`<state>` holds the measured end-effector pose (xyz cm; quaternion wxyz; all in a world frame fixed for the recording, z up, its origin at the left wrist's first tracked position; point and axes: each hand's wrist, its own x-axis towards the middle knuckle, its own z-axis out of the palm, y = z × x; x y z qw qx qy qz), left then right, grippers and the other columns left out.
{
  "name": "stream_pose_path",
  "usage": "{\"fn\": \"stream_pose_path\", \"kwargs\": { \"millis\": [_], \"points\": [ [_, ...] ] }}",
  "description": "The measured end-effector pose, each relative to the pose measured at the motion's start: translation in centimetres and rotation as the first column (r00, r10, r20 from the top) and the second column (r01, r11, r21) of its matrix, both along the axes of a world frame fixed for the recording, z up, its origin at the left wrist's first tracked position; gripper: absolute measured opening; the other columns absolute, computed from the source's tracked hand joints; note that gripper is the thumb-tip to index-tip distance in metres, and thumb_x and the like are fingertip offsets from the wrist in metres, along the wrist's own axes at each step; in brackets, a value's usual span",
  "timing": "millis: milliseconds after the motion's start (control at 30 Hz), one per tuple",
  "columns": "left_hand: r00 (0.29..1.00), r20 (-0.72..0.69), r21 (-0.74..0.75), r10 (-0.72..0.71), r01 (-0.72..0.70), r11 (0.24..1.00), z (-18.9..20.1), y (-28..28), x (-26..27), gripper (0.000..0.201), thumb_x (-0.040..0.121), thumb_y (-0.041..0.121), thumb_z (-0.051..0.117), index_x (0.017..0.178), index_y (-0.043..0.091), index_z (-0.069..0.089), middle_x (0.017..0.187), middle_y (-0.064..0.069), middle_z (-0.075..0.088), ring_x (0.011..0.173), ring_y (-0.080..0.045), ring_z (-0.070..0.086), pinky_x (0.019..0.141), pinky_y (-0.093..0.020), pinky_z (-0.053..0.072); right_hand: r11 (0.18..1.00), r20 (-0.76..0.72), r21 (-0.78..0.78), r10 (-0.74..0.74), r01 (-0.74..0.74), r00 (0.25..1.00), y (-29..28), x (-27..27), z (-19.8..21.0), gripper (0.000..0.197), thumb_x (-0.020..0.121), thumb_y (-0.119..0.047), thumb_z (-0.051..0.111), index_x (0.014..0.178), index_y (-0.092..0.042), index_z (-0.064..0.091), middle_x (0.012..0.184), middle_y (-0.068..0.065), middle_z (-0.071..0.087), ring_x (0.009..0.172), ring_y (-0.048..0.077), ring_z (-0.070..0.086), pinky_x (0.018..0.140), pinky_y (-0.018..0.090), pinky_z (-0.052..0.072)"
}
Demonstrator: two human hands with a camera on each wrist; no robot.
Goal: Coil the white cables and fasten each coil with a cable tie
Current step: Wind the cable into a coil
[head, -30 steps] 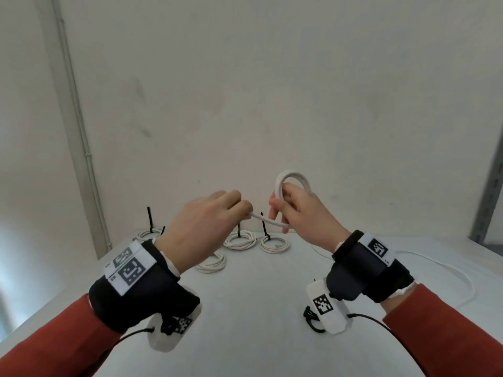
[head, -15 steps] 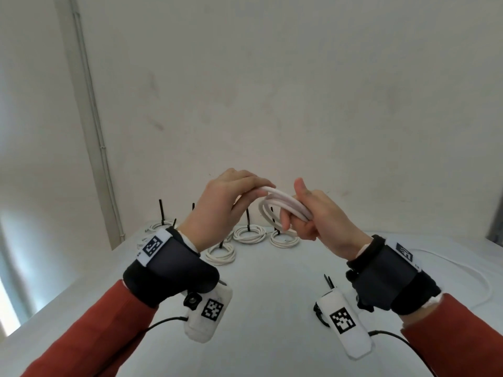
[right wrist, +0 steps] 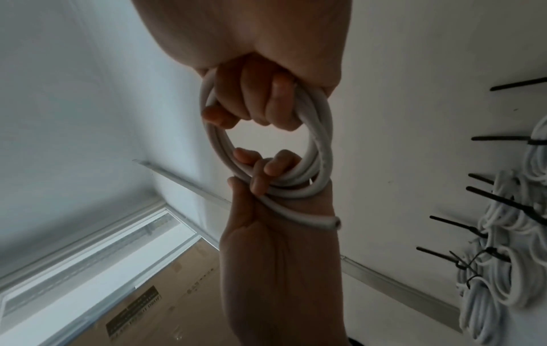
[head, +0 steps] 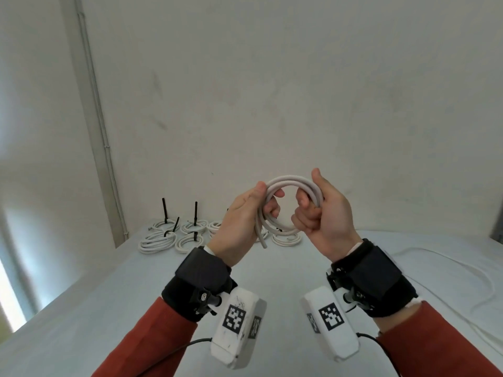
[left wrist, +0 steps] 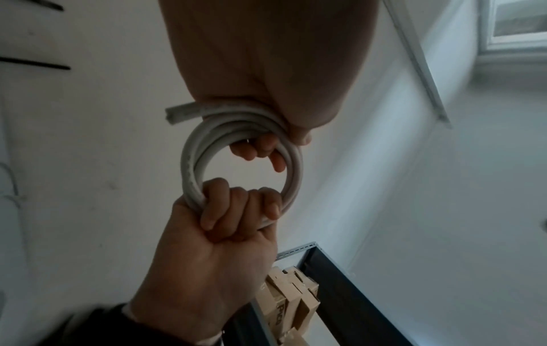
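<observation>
Light: soft daylight is coming from a window (left wrist: 515,23).
Wrist views: foregrounds are showing dim, backlit.
Edges: lines are bending, corners are blurring.

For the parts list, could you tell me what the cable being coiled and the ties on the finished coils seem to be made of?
Cable: smooth, matte white jacket, probably plastic, since it bends in even curves; its core is unclear. Ties: thin black strips standing upright from the coils, likely plastic.

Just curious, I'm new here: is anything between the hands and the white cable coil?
Nothing visible. The left hand and the right hand grip the coil directly on opposite sides, holding it in the air above the table.
</observation>
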<state>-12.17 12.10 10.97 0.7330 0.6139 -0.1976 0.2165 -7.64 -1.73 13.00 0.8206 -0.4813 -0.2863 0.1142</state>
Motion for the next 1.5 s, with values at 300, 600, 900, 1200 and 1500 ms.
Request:
{"fn": "stream_pose_path", "kwargs": {
  "millis": [300, 600, 900, 1200, 1500],
  "points": [
    [0.907, -0.061, -0.270, -0.416, 0.386, 0.882, -0.9, 0.1, 0.1, 0.038, 0.091, 0.024, 0.039, 0.114, 0.000, 0.057, 0.076, 0.000, 0.050, 0.076, -0.014, 0.049, 0.075, -0.023, 0.042, 0.968, -0.228, 0.250, 0.066, -0.007, 0.971, -0.2, 0.2, -0.7, 0.063, 0.101, -0.037, 0.030, 0.042, -0.016, 0.041, 0.032, -0.006, 0.016, 0.026, 0.008, 0.013, 0.035, 0.016, 0.014],
    [0.944, -0.118, -0.293, -0.309, 0.265, 0.919, -3.2, -0.9, 1.4, 0.031, 0.095, 0.018, 0.047, 0.120, 0.002, 0.054, 0.076, 0.002, 0.047, 0.063, -0.007, 0.047, 0.080, -0.024, 0.043, 0.972, -0.311, 0.196, -0.063, 0.128, 0.948, 0.1, 2.1, -4.0, 0.062, 0.104, -0.034, 0.027, 0.045, -0.019, 0.041, 0.037, -0.004, 0.024, 0.044, 0.013, 0.026, 0.052, 0.026, 0.028],
    [0.950, -0.309, -0.230, -0.051, -0.023, 0.973, -5.0, -3.5, 2.3, 0.033, 0.103, 0.029, 0.032, 0.090, 0.006, 0.052, 0.054, 0.007, 0.033, 0.046, -0.006, 0.034, 0.057, -0.022, 0.041, 0.986, -0.440, 0.153, 0.012, 0.061, 0.898, -0.9, 2.4, -6.3, 0.061, 0.104, -0.037, 0.024, 0.049, -0.017, 0.041, 0.037, -0.005, 0.025, 0.033, 0.011, 0.026, 0.047, 0.026, 0.032],
    [0.920, -0.359, -0.160, -0.157, 0.105, 0.982, -4.5, -2.0, 2.3, 0.033, 0.103, 0.025, 0.031, 0.087, 0.006, 0.052, 0.060, 0.003, 0.031, 0.047, -0.007, 0.035, 0.056, -0.022, 0.042, 0.988, -0.218, -0.154, -0.016, -0.018, 0.976, -2.7, 2.6, -5.2, 0.047, 0.095, -0.051, 0.045, 0.067, -0.013, 0.046, 0.038, -0.007, 0.021, 0.032, 0.010, 0.022, 0.046, 0.025, 0.037],
    [0.865, -0.400, -0.356, -0.304, 0.159, 0.921, -5.5, -1.9, 3.3, 0.032, 0.103, 0.025, 0.031, 0.082, 0.008, 0.049, 0.053, 0.005, 0.036, 0.047, -0.008, 0.039, 0.066, -0.024, 0.044, 0.998, -0.260, -0.043, -0.065, 0.055, 0.963, -2.2, 3.2, -6.7, 0.049, 0.099, -0.045, 0.041, 0.063, -0.013, 0.044, 0.038, -0.006, 0.025, 0.035, 0.011, 0.028, 0.049, 0.025, 0.037]
  ]
}}
